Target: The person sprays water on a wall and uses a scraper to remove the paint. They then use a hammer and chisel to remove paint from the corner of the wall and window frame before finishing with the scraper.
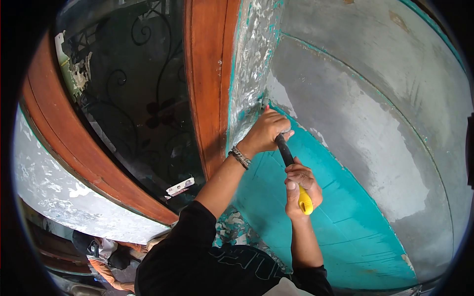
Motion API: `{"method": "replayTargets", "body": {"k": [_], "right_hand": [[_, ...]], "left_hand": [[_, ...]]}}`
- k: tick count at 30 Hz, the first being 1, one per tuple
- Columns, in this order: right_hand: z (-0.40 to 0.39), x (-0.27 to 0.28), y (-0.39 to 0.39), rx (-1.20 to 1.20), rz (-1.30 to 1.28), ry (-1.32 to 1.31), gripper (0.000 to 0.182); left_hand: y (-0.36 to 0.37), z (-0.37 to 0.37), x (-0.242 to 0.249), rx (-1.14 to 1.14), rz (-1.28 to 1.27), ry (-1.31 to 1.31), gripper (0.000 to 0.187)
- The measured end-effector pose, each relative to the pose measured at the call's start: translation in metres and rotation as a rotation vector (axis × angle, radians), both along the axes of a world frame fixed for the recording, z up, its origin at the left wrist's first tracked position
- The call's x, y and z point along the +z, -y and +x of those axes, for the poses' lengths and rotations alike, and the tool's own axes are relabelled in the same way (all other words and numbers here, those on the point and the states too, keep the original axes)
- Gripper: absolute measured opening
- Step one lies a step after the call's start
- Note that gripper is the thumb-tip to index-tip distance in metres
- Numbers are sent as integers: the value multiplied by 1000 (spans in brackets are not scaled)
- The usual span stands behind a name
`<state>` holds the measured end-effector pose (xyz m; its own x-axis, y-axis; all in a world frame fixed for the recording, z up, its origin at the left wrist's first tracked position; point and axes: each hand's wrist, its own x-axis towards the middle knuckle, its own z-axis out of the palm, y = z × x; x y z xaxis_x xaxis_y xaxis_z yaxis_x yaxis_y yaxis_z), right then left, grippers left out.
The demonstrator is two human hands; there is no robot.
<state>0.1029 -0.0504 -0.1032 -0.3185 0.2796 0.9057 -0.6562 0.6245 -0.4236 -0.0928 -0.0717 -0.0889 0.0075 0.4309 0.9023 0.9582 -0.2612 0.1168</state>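
Note:
My right hand (302, 190) is wrapped round the handle of a hammer-like tool (285, 150), which has a black shaft and a yellow end. The tool's far end reaches my left hand (268, 129), where its head is mostly hidden. My left hand is closed near the wall corner, and a small red tip (267, 107) shows just above its fingers. What else those fingers hold is hidden. Around both hands lies turquoise paint (345, 217) on the lower wall, with bare grey wall (340, 93) above it.
An orange-brown wooden frame (210, 64) surrounds dark glass (133, 89) on the left. Turquoise and grey paint chips (234, 228) lie below my arms. Another person (106, 261) in orange sleeves is at the lower left.

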Motion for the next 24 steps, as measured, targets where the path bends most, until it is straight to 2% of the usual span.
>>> {"method": "replayTargets", "body": {"k": [3,5,8,12,13,16,18,24], "right_hand": [[2,5,1,9,93,49,8],[-3,-5,-6,23,0,-9,7],[-6,10,-19,89,-34,-16,8],[22,9,-21,76,-64,17,9],[24,5,-19,61,-57,-26,9],[14,13,-13,3,-120,47,9],[1,14,-24,60,-111,21,7],[34,29,-50,231,64,219,6]], "left_hand": [[5,0,0,0,21,1,28],[0,-1,-5,20,51,20,28],[-9,8,-2,100,93,91,28],[-9,26,-3,100,130,37,28],[-13,28,-7,27,111,60,27],[-15,15,-3,105,150,33,26],[-14,8,-2,124,59,66,25],[-12,42,-18,283,177,127,27]]}}
